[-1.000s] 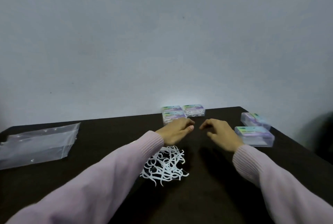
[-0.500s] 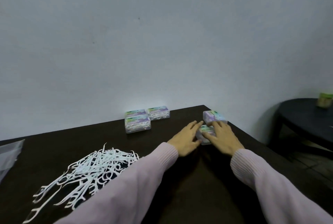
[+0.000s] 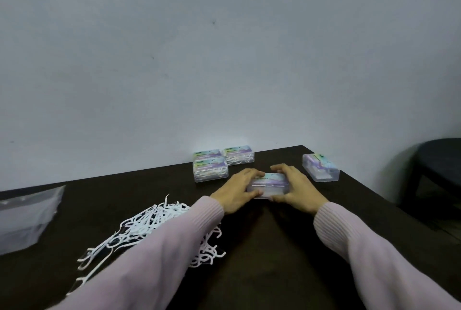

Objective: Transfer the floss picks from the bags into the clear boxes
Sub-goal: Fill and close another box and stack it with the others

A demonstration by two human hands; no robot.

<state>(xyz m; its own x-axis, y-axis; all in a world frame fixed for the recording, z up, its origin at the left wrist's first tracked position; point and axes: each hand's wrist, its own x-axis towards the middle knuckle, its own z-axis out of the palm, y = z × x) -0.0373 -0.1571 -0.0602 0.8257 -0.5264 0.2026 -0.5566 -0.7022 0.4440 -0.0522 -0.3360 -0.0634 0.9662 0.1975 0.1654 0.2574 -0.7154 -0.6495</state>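
Note:
A clear box (image 3: 270, 183) with a colourful label lies at the middle of the dark table (image 3: 274, 272). My left hand (image 3: 238, 191) grips its left end and my right hand (image 3: 295, 188) grips its right end. A heap of white floss picks (image 3: 149, 225) is spread on the table at the left, partly hidden under my left sleeve. Three clear boxes with picks inside (image 3: 210, 168) stand by the wall. Another clear box (image 3: 320, 166) stands at the right edge. An empty clear bag (image 3: 27, 212) lies at the far left.
A pale wall rises right behind the table. A dark round stool (image 3: 441, 160) stands on the floor to the right of the table. The table's right edge runs close beside the right box.
Both hands went to the boxes at the right, took hold of one and brought it toward the middle of the table. The view swung right, then back left.

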